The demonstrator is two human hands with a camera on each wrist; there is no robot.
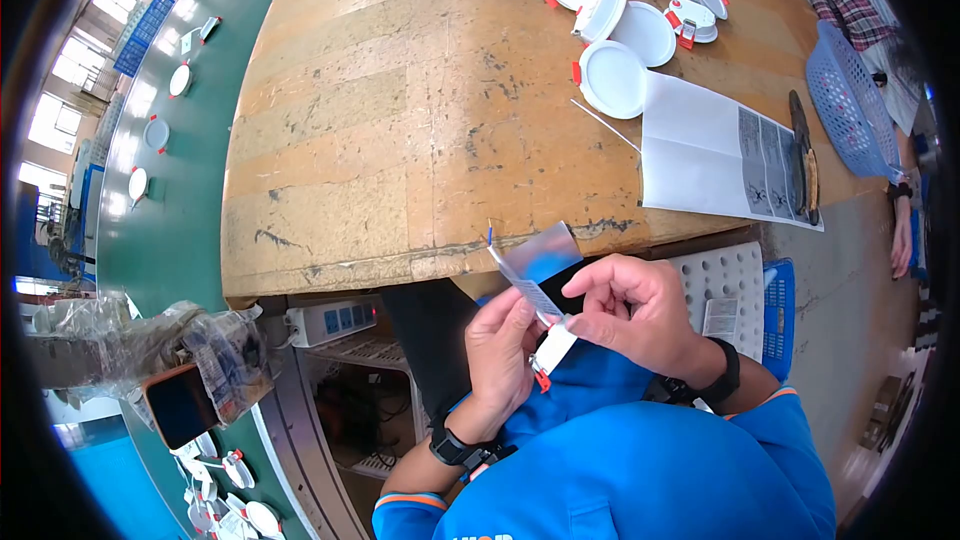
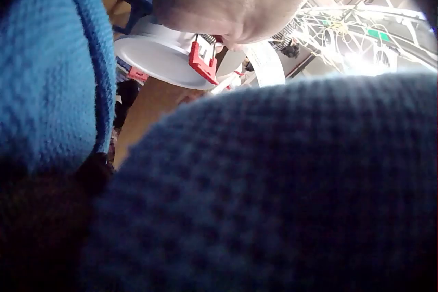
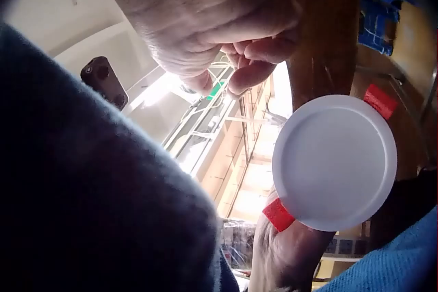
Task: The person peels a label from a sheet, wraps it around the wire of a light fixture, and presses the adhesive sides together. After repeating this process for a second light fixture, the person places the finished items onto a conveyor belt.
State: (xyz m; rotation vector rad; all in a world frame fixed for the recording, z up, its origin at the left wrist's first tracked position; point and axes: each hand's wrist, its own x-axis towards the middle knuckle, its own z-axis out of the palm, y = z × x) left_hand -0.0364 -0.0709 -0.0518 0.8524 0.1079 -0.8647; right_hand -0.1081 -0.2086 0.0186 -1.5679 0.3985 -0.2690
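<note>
My left hand grips a round white downlight with red clips at its edge. In the head view the lamp is tilted, so mainly a white part and a red clip show. Above the fingers, a shiny silver piece with a printed strip sticks up toward the table edge. In the left wrist view, the lamp's white rim lies beneath the hand. My right hand is close on the other side, fingers loosely bent, thumb tip right at the white part. A gap shows between its thumb and forefinger.
Several white downlights crowd the far right of the wooden table. A printed sheet lies nearer, with a dark tool on its edge. Left runs a green conveyor carrying more lamps. A phone stands on a wrapped arm.
</note>
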